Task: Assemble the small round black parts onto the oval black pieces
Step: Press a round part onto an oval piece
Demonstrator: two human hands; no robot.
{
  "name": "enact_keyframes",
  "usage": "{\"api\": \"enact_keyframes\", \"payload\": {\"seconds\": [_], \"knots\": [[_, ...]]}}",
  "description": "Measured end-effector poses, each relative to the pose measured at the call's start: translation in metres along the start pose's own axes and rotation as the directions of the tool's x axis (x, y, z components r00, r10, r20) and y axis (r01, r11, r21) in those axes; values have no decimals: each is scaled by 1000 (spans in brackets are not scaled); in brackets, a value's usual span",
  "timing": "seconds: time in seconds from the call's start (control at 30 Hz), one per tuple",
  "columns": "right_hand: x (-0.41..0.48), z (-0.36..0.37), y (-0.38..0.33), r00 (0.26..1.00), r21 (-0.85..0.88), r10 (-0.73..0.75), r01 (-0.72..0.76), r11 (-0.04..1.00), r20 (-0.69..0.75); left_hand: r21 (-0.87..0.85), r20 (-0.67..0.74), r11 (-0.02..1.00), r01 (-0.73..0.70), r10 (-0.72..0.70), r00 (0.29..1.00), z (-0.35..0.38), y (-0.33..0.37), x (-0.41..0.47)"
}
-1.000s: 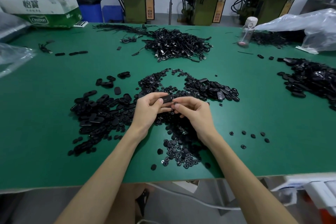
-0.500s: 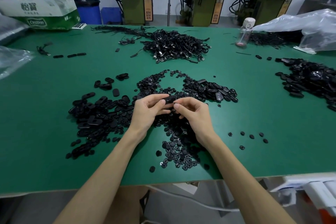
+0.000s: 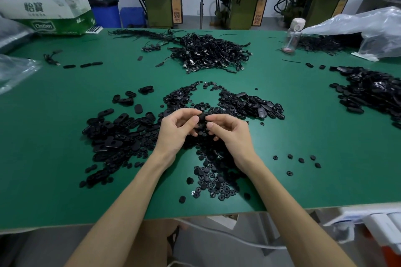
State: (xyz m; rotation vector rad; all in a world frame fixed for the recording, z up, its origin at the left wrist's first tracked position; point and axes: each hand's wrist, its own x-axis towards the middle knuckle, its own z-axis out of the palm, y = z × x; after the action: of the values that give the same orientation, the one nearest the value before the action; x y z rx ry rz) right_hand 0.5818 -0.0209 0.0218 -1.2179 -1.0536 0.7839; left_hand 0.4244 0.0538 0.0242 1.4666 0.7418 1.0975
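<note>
Oval black piece point(image 3: 201, 121) pinched between left hand point(image 3: 178, 130) and right hand point(image 3: 230, 132), above round-part pile point(image 3: 213, 182).

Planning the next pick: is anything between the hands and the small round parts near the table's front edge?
Nothing visible. The left hand and right hand pinch one black piece together; the small round parts lie uncovered between the forearms.

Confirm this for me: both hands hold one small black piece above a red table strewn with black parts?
Wrong colour: the head view shows a green table. The left hand and right hand do hold one black piece above it.
</note>
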Motion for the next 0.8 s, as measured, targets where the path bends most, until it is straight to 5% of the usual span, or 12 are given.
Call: {"api": "enact_keyframes", "payload": {"seconds": [0.2, 0.43, 0.8], "knots": [[-2, 0, -3, 999, -32, -17, 18, 999, 44, 98, 50, 995, -37, 32, 998, 2, -2, 1], [-1, 1, -3, 1000, -4, -1, 1, 1000, 14, -44, -15, 999, -18, 17, 1000, 2, -3, 1], [-2, 2, -2, 999, 14, 10, -9, 1000, -46, -29, -1, 1000, 4, -4, 1000, 3, 0, 0]]}}
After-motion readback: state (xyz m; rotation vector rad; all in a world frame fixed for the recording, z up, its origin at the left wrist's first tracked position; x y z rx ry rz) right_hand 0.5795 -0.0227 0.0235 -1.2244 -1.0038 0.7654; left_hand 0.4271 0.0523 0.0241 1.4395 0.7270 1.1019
